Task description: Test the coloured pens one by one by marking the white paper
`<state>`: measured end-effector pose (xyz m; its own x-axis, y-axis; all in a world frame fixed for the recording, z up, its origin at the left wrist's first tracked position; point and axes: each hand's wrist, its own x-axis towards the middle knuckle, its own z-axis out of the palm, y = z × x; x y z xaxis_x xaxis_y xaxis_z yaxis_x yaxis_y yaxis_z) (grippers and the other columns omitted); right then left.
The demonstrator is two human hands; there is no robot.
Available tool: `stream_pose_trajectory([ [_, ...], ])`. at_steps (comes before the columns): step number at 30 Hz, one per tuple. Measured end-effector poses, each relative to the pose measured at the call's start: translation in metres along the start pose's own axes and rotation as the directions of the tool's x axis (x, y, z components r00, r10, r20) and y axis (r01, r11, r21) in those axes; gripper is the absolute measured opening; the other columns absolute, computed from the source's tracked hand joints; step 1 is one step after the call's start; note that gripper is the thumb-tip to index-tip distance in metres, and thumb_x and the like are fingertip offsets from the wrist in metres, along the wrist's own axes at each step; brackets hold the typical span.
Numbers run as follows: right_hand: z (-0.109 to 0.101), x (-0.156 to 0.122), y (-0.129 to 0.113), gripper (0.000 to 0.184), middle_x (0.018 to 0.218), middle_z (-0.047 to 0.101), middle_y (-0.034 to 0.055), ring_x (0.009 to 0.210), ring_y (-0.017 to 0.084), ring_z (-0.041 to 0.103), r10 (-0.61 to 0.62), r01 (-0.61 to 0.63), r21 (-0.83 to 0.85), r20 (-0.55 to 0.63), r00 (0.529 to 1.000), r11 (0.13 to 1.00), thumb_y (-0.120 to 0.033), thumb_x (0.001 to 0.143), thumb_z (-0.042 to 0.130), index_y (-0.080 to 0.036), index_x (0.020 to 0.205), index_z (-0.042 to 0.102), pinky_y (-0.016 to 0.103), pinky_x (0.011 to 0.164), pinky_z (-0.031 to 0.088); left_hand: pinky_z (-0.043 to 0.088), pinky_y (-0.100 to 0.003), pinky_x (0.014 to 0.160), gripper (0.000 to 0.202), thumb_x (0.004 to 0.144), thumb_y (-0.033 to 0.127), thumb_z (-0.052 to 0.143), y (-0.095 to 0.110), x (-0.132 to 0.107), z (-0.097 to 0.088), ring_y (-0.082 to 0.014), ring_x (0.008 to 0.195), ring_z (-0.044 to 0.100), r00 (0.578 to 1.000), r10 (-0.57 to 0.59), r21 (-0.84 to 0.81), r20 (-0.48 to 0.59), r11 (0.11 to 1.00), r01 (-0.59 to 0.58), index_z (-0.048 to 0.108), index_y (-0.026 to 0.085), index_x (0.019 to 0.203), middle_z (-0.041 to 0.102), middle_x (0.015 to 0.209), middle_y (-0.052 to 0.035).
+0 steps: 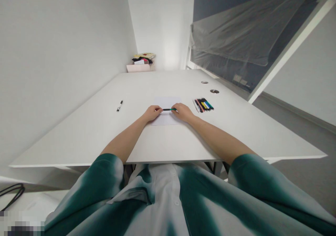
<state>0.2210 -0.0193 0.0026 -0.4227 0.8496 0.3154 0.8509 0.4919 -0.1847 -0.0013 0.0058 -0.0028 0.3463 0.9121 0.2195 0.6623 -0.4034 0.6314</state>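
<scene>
Seen from a head-worn camera, the foreground shows the front of a white shirt (162, 201) with dark green dyed streaks, its wide sleeves (105, 169) ending at the near edge of a white table (78, 138). Both bare forearms reach forward over the table. The left hand (153, 113) and right hand (182, 112) sit close together at the centre, each with its grip closed on one end of a slim green-and-black pen (169, 109). The pen lies level between the two grips and spans the short gap separating them. Beneath the pen and hands lies a sheet of white paper (168, 102); whether the pen touches it cannot be told. To the left, well apart from the left hand, a black-capped marker (119, 105) lies alone on the table. Just beyond the right hand, a row of coloured pens (203, 105) lies side by side. Farther on, two round metal grommets (214, 91) are set in the tabletop. A plastic-draped dark board (249, 29) in a white frame stands along the right side, above a grey floor (296, 159). A white wall (57, 54) runs along the left side. At the far end, a pale pink box (139, 68) holds a jumble of fabric items (141, 58).
</scene>
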Motion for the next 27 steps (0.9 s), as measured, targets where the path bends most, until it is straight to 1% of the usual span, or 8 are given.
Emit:
stream_pose_trajectory([
  [9,0.002,0.001,0.004,0.029,0.110,0.070,0.0113,0.102,0.023,0.060,-0.063,0.064,-0.038,0.029,0.998,0.997,-0.024,0.097,0.045,-0.018,0.113,0.069,0.032,0.086,0.040,0.048,-0.033,0.085,0.028,0.080,0.032,0.055,-0.001,0.002,-0.003,-0.0198,0.084,0.063,0.999,0.038,-0.006,0.019,0.999,-0.038,0.074,0.014,0.088,0.074,0.088,-0.0070],
  [13,0.002,0.001,0.005,0.029,0.110,0.070,0.0104,0.101,0.022,0.061,-0.057,0.057,0.002,0.022,0.998,0.998,-0.027,0.097,0.047,-0.019,0.111,0.070,0.031,0.085,0.041,0.048,-0.033,0.084,0.027,0.080,0.032,0.055,-0.002,0.002,-0.001,-0.0195,0.084,0.063,0.999,0.041,0.007,0.002,0.999,-0.041,0.074,0.015,0.088,0.074,0.088,-0.0069],
  [17,-0.003,0.001,0.011,0.030,0.108,0.071,0.0091,0.097,0.022,0.063,0.055,-0.051,0.088,-0.037,0.998,0.995,-0.039,0.093,0.054,-0.021,0.112,0.069,0.030,0.082,0.043,0.048,-0.032,0.083,0.027,0.082,0.032,0.055,-0.003,0.003,-0.001,-0.0187,0.083,0.063,0.998,0.020,-0.026,-0.056,0.999,-0.021,0.072,0.014,0.092,0.073,0.090,-0.0076],
  [20,-0.005,0.003,0.021,0.032,0.094,0.072,0.0076,0.085,0.021,0.063,0.197,-0.177,0.227,-0.067,0.978,0.958,-0.045,0.085,0.063,-0.020,0.102,0.070,0.031,0.076,0.044,0.048,-0.033,0.084,0.027,0.084,0.032,0.054,-0.005,0.003,-0.003,-0.0189,0.084,0.062,0.996,0.006,-0.013,-0.094,1.000,-0.007,0.071,0.014,0.094,0.073,0.093,-0.0082],
  [22,-0.005,0.005,0.028,0.028,0.084,0.070,0.0055,0.077,0.019,0.060,0.262,-0.211,0.422,-0.066,0.963,0.882,-0.045,0.079,0.068,-0.019,0.091,0.070,0.031,0.072,0.045,0.048,-0.033,0.085,0.026,0.085,0.032,0.053,-0.005,0.002,-0.004,-0.0198,0.085,0.062,0.995,0.013,0.042,-0.098,0.999,-0.009,0.071,0.016,0.094,0.072,0.094,-0.0084],
  [23,-0.004,0.005,0.031,0.028,0.079,0.069,0.0043,0.073,0.018,0.058,0.294,-0.222,0.535,-0.053,0.954,0.815,-0.044,0.076,0.070,-0.019,0.087,0.069,0.030,0.070,0.045,0.048,-0.034,0.087,0.025,0.085,0.031,0.054,-0.004,0.001,-0.004,-0.0206,0.087,0.062,0.995,0.030,0.084,-0.093,0.996,-0.022,0.071,0.016,0.094,0.072,0.095,-0.0085],
  [25,-0.002,0.007,0.034,0.029,0.071,0.065,0.0016,0.066,0.015,0.054,0.350,-0.231,0.735,-0.010,0.937,0.637,-0.044,0.070,0.073,-0.019,0.083,0.068,0.028,0.065,0.044,0.047,-0.037,0.090,0.022,0.084,0.029,0.054,-0.002,-0.001,-0.003,-0.0226,0.091,0.061,0.993,0.086,0.185,-0.074,0.980,-0.071,0.071,0.018,0.092,0.072,0.095,-0.0089],
  [27,-0.002,0.008,0.034,0.032,0.068,0.062,-0.0004,0.062,0.013,0.052,0.393,-0.225,0.862,0.032,0.919,0.454,-0.044,0.068,0.074,-0.019,0.086,0.067,0.026,0.062,0.043,0.045,-0.039,0.094,0.020,0.083,0.028,0.054,0.001,-0.003,-0.002,-0.0243,0.095,0.060,0.988,0.146,0.277,-0.053,0.953,-0.126,0.071,0.018,0.090,0.071,0.095,-0.0091],
])
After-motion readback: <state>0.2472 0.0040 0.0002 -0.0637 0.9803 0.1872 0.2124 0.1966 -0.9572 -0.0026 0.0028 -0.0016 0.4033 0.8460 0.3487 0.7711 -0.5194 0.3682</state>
